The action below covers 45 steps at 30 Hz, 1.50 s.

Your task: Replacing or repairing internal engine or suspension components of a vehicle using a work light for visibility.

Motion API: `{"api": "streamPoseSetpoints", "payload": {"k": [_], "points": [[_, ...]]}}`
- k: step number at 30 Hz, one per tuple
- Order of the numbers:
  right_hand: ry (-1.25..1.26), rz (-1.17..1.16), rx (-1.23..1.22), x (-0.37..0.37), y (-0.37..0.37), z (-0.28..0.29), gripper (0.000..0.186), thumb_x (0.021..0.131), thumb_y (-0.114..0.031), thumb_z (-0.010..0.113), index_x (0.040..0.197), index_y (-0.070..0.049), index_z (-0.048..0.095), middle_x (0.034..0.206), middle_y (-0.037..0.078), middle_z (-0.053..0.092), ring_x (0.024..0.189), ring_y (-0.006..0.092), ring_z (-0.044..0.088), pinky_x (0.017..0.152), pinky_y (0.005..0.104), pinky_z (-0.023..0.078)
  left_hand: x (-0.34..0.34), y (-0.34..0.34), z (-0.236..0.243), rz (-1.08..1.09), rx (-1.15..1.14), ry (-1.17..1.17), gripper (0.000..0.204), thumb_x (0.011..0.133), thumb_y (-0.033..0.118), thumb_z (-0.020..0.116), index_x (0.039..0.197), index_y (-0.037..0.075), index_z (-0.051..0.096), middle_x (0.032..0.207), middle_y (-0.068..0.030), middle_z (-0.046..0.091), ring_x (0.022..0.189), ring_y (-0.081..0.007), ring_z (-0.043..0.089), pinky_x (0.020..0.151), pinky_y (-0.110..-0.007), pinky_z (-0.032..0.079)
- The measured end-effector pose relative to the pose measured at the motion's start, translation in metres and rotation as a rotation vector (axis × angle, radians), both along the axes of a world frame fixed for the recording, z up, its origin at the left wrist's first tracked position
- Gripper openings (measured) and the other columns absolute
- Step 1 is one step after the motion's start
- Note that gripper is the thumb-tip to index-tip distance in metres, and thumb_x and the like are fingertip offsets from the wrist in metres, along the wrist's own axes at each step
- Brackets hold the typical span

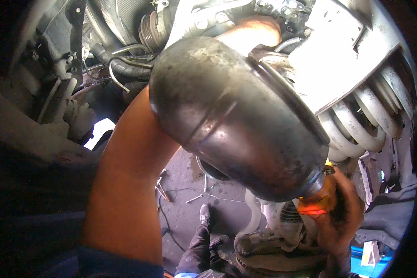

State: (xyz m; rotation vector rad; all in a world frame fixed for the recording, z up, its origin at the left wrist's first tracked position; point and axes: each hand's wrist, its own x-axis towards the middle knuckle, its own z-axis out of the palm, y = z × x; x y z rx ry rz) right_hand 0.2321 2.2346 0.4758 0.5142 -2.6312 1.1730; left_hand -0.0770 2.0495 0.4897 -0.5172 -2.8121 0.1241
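A large dark steel canister (227, 120), dented and stained, with a rounded end and seam, crosses the middle of the view. My left hand (259, 32) reaches up behind it among engine parts, fingers curled; what they grip is hidden. My left forearm rises from the lower left and passes behind the canister. My right hand (340, 208) is at the canister's lower right end, closed around a yellow-orange object (312, 206) with a glowing red-orange part, touching or very near the narrow metal neck (316, 183).
Engine parts and hoses (125, 58) fill the top. A coiled spring (352, 125) is at the right, a suspension assembly (273, 236) below. Scattered tools (194, 198) and a cable lie on the floor (185, 180), where my shoes show. A blue object (359, 257) is at bottom right.
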Motion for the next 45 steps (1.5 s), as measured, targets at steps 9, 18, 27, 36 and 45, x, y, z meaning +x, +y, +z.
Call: {"api": "streamPoseSetpoints", "payload": {"k": [9,18,27,36,45], "points": [[0.034,-0.067,-0.001,0.006,0.0,-0.002,0.07,0.083,-0.034,0.077,0.132,0.008,0.051,0.122,0.021,0.062,0.111,0.028,0.062,0.095,0.0383,0.049,0.005,-0.007,-0.002,0.019,0.008,-0.005,0.037,0.086,0.021,0.071,0.122,0.015,0.068,0.125,-0.0028,0.066,0.119,-0.0211,0.061,0.096,-0.038,0.049],[0.004,-0.063,-0.011,0.006,-0.005,0.0,0.067,0.082,-0.033,0.079,0.128,0.008,0.052,0.115,0.018,0.064,0.105,0.0255,0.063,0.091,0.0367,0.05,0.004,-0.008,-0.002,0.03,0.011,-0.02,0.036,0.087,0.021,0.07,0.123,0.016,0.068,0.127,-0.0019,0.066,0.121,-0.0202,0.06,0.097,-0.038,0.047],[0.036,-0.025,0.039,0.0,0.0,-0.001,0.071,0.081,-0.038,0.079,0.128,0.009,0.053,0.115,0.02,0.064,0.104,0.0257,0.064,0.09,0.0366,0.051,0.001,-0.005,0.0,0.022,0.014,-0.014,0.036,0.087,0.021,0.07,0.123,0.017,0.068,0.128,-0.001,0.065,0.122,-0.0194,0.059,0.099,-0.038,0.046],[-0.007,-0.009,0.022,-0.001,-0.003,0.0,0.069,0.083,-0.036,0.077,0.128,0.01,0.053,0.116,0.02,0.064,0.105,0.0262,0.064,0.092,0.0367,0.05,-0.004,-0.002,0.002,0.018,-0.001,-0.021,0.036,0.088,0.022,0.069,0.123,0.017,0.068,0.13,-0.0002,0.064,0.124,-0.0186,0.058,0.101,-0.037,0.045],[-0.014,-0.023,0.003,-0.001,-0.004,0.0,0.068,0.083,-0.036,0.077,0.128,0.009,0.053,0.115,0.02,0.065,0.105,0.0262,0.065,0.091,0.0373,0.051,-0.004,-0.002,0.004,0.048,-0.002,0.022,0.035,0.095,0.021,0.059,0.128,0.016,0.063,0.132,-0.0026,0.062,0.126,-0.0213,0.056,0.103,-0.038,0.043]]}}
